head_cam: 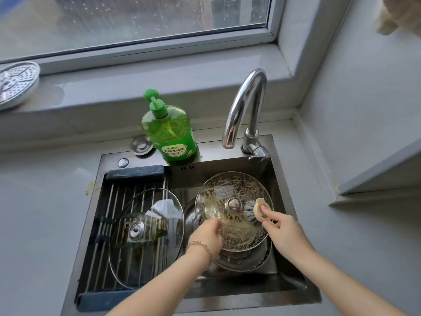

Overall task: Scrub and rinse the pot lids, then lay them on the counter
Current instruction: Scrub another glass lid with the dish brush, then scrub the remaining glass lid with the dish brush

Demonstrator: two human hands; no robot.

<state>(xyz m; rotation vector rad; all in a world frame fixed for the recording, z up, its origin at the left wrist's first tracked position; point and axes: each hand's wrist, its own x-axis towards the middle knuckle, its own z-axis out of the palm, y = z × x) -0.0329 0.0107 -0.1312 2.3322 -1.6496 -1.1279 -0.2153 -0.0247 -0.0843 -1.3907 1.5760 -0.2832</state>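
Presently, the fingers [265, 213] of the right hand [282, 229] are curled and pinched on the pale round-backed dish brush [256, 208]. Its grey bristles press on the round suds-streaked pot lid [227, 195] at that lid's 3 o'clock, just beside the steel knob [232, 205]. The left hand [208, 233] grips the same lid's rim at about 7 o'clock; blur hides how each finger lies. The lid is held tilted above a steel pot [248, 262] inside the stainless sink [286, 213].

Findings, as judgement:
- The lid has a single wet, soapy hold at one edge. Brush pressure on the far side could lever the rim out of that grip and drop the lid onto the pot.
- Bristles working close to the knob may snag on it and jerk the lid.
- A clear glass lid [145, 224] lies on the roll-up wire rack [118, 201] at the sink's 9 o'clock, near the left forearm. A wide elbow swing could knock it.
- Neither lid is yet on the grey counter [41, 213]. Carrying them there unrinsed would leave suds and a slippery grip.
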